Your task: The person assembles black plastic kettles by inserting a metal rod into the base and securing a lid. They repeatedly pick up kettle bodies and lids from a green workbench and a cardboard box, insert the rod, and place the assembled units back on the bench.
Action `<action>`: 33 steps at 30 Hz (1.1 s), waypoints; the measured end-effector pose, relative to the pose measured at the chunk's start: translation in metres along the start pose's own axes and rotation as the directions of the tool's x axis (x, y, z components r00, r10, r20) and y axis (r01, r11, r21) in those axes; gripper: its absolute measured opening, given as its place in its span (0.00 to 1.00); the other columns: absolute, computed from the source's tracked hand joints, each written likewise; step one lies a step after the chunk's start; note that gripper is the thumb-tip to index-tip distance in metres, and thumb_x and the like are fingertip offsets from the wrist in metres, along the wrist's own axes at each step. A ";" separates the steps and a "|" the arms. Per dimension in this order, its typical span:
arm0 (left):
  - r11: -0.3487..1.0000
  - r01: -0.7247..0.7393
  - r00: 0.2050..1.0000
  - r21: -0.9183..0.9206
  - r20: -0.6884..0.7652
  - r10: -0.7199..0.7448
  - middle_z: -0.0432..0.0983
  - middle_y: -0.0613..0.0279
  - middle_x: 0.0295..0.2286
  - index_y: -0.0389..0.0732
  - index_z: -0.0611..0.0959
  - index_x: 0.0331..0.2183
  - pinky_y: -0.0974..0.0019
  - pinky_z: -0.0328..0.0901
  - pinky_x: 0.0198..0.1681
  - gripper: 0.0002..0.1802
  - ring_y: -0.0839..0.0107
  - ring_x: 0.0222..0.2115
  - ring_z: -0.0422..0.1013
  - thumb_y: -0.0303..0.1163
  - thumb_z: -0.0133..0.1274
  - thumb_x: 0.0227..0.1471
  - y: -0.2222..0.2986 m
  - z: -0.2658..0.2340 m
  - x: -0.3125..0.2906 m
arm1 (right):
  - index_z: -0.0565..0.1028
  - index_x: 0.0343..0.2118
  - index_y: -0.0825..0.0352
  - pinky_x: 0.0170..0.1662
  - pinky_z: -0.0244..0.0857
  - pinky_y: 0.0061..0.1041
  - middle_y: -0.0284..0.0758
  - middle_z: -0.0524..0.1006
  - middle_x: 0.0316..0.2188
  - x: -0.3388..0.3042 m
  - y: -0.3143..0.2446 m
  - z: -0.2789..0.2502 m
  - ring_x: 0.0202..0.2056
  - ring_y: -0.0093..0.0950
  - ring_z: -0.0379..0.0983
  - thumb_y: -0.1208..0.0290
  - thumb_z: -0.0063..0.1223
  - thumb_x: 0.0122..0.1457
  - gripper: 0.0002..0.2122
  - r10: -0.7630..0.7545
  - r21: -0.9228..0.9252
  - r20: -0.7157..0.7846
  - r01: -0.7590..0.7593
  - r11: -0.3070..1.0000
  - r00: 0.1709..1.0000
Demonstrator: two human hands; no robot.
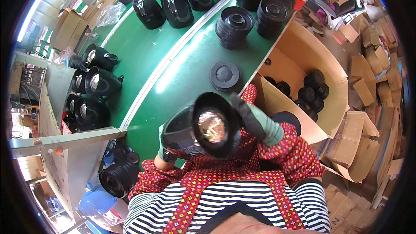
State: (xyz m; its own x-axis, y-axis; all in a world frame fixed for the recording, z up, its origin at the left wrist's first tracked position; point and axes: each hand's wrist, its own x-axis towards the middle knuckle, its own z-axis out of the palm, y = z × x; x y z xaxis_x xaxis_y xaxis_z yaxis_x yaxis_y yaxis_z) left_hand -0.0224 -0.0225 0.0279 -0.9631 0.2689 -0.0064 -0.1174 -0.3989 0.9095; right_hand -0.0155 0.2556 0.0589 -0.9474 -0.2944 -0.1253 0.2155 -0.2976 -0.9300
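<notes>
A glossy black jug (177,123) is tilted in front of my body, its round open end facing up toward me and a shiny silvery surface showing inside. My left hand (162,144), in a pale green glove, holds the jug's far left side; most of its fingers are hidden behind it. My right hand (260,121), in a green glove with dark fingers, grips the right edge of the open end, slightly blurred. Ahead of the jug, a flat round black lid-like part (224,75) lies on the green table (182,71).
Stacks of black round parts (234,24) and several upright black jugs (177,8) stand at the table's far end. More jugs lie on their sides (102,80) at left. A cardboard box (323,52) holding black round pieces adjoins the table's right edge. A metal rail (69,142) borders the left.
</notes>
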 end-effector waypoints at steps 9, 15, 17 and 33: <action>1.000 0.025 0.995 -0.010 -0.093 -0.026 0.69 0.44 0.62 0.35 0.68 0.64 0.50 0.69 0.63 0.31 0.51 0.58 0.73 0.31 0.57 0.64 0.017 -0.042 -0.010 | 0.57 0.74 0.42 0.71 0.42 0.60 0.61 0.51 0.71 0.143 0.047 -0.060 0.71 0.63 0.46 0.38 0.71 0.45 0.52 -0.018 -0.993 0.020 0.018 -0.115 1.000; 0.998 0.064 0.997 0.017 0.037 -0.065 0.70 0.44 0.61 0.34 0.69 0.64 0.51 0.68 0.63 0.31 0.51 0.58 0.72 0.32 0.56 0.64 0.010 -0.035 -0.014 | 0.62 0.73 0.51 0.70 0.51 0.49 0.52 0.59 0.67 0.101 0.001 -0.040 0.67 0.55 0.55 0.46 0.70 0.52 0.45 -0.354 -0.953 -0.067 0.045 0.299 0.933; 0.997 0.069 0.992 0.031 0.106 -0.072 0.70 0.45 0.61 0.34 0.69 0.64 0.51 0.68 0.63 0.31 0.51 0.58 0.72 0.33 0.56 0.64 0.009 -0.024 -0.012 | 0.59 0.73 0.59 0.71 0.49 0.48 0.53 0.59 0.68 0.060 -0.023 -0.028 0.67 0.53 0.55 0.48 0.69 0.54 0.46 -0.458 -0.791 0.081 0.336 0.511 0.885; 0.937 -0.152 0.711 0.315 0.693 -0.118 0.72 0.46 0.60 0.33 0.71 0.64 0.53 0.65 0.64 0.30 0.53 0.58 0.72 0.35 0.55 0.65 -0.011 0.047 -0.028 | 0.60 0.72 0.69 0.72 0.44 0.49 0.54 0.56 0.71 -0.149 -0.085 0.036 0.71 0.51 0.52 0.42 0.68 0.53 0.50 -0.608 -0.780 0.157 0.475 0.406 0.778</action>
State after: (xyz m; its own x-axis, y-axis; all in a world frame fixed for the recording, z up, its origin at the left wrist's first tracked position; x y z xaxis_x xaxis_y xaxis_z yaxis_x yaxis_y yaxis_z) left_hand 0.0169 0.0156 0.0379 -0.5031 0.8460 0.1763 0.1125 -0.1382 0.9840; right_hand 0.1163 0.2918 0.1690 -0.8311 -0.1905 0.5224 -0.5471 0.4480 -0.7071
